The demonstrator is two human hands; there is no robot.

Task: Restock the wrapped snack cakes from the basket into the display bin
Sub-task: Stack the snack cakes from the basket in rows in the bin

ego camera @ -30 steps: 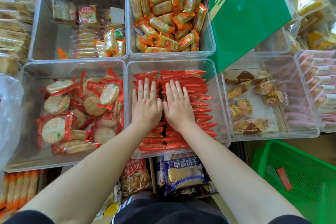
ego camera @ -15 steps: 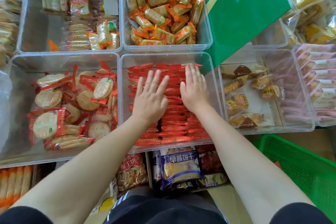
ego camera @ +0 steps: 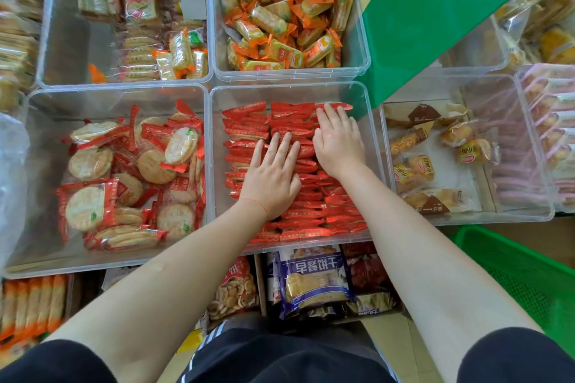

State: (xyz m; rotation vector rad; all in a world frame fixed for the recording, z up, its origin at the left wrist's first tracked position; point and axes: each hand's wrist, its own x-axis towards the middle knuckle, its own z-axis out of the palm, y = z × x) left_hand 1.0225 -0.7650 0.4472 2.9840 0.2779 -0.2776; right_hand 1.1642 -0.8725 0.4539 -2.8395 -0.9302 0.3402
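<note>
The red cakes (ego camera: pixel 289 218) are lying in packed rows inside the clear bin (ego camera: pixel 378 165), directly under my fingers. I am pressing my left hand (ego camera: pixel 270 179) flat on the middle rows, fingers straight and slightly apart, gripping nothing. I am resting my right hand (ego camera: pixel 337 140) flat just beside it, fingers straight and nearly together, tips reaching the far row. The green basket (ego camera: pixel 516 274) is sitting well to the right of my right fingers.

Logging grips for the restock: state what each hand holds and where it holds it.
Nothing is held. The left hand and right hand lie flat, fingers straight, on top of the red packs in the bin.
</note>
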